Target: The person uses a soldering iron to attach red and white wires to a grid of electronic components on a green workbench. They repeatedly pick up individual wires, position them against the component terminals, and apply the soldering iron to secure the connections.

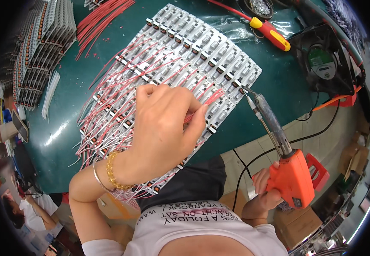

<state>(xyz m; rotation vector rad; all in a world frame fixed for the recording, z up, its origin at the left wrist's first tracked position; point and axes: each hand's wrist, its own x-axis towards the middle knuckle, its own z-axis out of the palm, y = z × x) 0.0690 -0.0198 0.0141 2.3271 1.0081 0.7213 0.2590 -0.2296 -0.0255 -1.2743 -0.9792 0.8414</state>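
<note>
A panel of small white circuit boards [212, 42] lies on the green table, with red and white wires [108, 106] running from many of its boards. Over the middle of the panel my left hand [163, 117] is closed around a bunch of red wires [214, 97], whose ends stick out past the fingertips. My right hand [266, 187] grips the orange handle of a soldering gun [293, 177]. The gun's metal tip points up and left, at the right edge of the panel; whether it touches a board I cannot tell.
Stacked panels [44, 51] stand at the left, beside loose red wires [101, 21] and white wires [49, 94]. A red-yellow screwdriver [271, 34] lies at the back right, near a black fan [325, 59]. A black cable [304, 137] runs below the table's edge. Another person [35, 211] sits at lower left.
</note>
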